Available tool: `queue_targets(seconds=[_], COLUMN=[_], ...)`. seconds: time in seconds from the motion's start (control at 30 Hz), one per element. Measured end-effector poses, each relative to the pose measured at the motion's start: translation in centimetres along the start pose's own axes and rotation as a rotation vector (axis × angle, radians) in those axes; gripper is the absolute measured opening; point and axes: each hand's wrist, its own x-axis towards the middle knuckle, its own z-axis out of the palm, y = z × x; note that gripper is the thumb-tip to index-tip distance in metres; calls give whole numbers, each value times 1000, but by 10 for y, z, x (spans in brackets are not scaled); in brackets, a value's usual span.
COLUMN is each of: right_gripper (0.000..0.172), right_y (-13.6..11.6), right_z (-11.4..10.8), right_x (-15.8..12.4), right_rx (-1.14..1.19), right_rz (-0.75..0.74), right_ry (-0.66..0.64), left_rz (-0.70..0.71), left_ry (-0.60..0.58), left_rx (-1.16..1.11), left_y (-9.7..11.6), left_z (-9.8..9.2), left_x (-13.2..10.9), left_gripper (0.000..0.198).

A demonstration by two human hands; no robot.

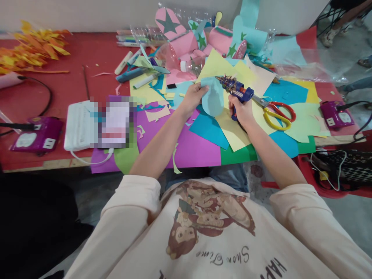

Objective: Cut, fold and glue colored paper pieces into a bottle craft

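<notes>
Between the thumb and fingers of my left hand (194,97) is the edge of a light blue paper cutout (213,101) with a rounded lower end. My right hand (241,110) is wrapped round the handle of a blue hot glue gun (238,91). The gun's nozzle points left, close to the cutout's upper right edge; whether it touches I cannot tell. Clumped residue covers the gun's front part. Scissors (276,110) with red and yellow handles lie just right of my right hand. Beneath both hands are overlapping sheets of yellow, blue and purple paper (180,143).
Pink and light blue paper crafts with green stars (200,38) stand at the back, beside a clear plastic bottle (193,66). Markers (123,62) lie to their left. A white box (81,126), a blurred phone (116,122) and purple power adapters (337,115) sit along the front.
</notes>
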Motion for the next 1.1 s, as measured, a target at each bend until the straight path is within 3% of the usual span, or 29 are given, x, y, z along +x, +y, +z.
queue_targets(seconds=[0.3,0.6,1.1], right_gripper=[48,36,37], right_y=[1,-3,-9], right_z=[-1,-1,-1], right_x=[1,-1,-2], right_rx=[19,17,-73], right_rz=[-9,19,59], right_ry=[7,39,69], left_rz=[-36,-27,-51], left_ry=[47,43,88], left_rx=[7,14,30], left_y=[0,7,10], left_z=[1,3,4], left_x=[0,-4,-3], left_gripper=[14,15,16])
